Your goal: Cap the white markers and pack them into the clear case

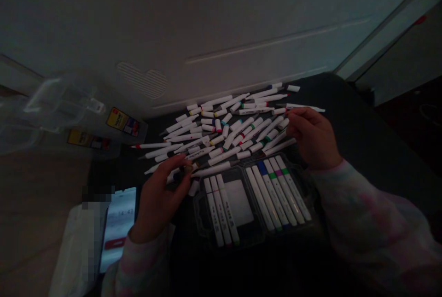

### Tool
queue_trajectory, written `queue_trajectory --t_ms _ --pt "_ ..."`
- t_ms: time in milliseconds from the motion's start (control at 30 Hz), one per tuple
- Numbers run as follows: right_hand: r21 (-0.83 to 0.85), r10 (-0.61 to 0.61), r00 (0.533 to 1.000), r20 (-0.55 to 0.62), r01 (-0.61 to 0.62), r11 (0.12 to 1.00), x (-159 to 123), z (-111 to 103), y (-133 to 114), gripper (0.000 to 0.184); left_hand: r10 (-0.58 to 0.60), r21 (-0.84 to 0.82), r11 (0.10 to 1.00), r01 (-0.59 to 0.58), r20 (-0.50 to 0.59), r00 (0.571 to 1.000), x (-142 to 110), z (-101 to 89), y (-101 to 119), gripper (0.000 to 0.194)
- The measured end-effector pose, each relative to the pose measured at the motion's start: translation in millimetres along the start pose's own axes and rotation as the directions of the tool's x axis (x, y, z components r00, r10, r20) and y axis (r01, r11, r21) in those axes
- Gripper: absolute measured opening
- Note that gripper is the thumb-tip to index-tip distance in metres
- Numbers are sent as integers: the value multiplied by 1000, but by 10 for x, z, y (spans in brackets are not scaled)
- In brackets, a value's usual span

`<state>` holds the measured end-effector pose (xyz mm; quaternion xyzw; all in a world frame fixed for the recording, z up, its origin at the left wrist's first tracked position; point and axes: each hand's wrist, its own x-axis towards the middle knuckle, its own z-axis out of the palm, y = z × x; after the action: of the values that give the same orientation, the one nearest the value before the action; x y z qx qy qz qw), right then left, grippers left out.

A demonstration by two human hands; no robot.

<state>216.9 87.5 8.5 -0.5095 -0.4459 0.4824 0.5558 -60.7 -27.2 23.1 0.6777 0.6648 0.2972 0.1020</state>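
My left hand [159, 198] is closed above the front left of a heap of white markers [241, 131], its fingertips pinched on a small cap with a brownish end [188, 167]. On the heap's right side, my right hand [313, 138] pinches a short white marker cap [279, 111] with a reddish end; its fingers partly cover it. Uncapped markers and loose caps with coloured bands lie mixed together. Between my forearms a clear plastic case [199, 216] lies opened flat. Three markers [221, 209] fill part of its left half, and several capped ones [278, 191] stand side by side in the right half.
The dark tabletop [366, 149] reaches a pale wall panel [241, 25] behind. At the left, clear plastic cases [127, 124] with yellow labels stand against the wall. A lit phone [119, 223] lies beside my left forearm, next to a whitish object [74, 241].
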Motion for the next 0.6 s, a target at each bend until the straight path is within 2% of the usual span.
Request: queue_trajectory --t_ms 100,200,333,433,500,533,600 --pt "-18 -12 1000 16 12 1000 1 -9 4 6 103 98 990 -103 8 995 27 -4 -4 20" --pt "-27 -6 1000 27 7 1000 0 -17 0 6 193 135 971 -198 50 980 48 13 -8 18" --pt "-57 7 1000 30 -5 998 -3 -21 3 5 241 133 957 -258 125 962 62 39 9 18" --pt "-153 3 998 57 6 988 -1 -37 -13 1 239 145 955 -260 144 960 59 42 3 18" --pt "-310 -7 990 140 51 949 7 -73 -51 5 219 157 959 -235 112 969 54 40 -15 18" --pt "-418 -1 976 218 94 904 15 -101 -77 9 213 164 960 -225 91 973 51 40 -25 18" --pt "-623 62 915 400 222 750 38 -173 -132 16 210 175 961 -216 54 976 47 40 -39 18"
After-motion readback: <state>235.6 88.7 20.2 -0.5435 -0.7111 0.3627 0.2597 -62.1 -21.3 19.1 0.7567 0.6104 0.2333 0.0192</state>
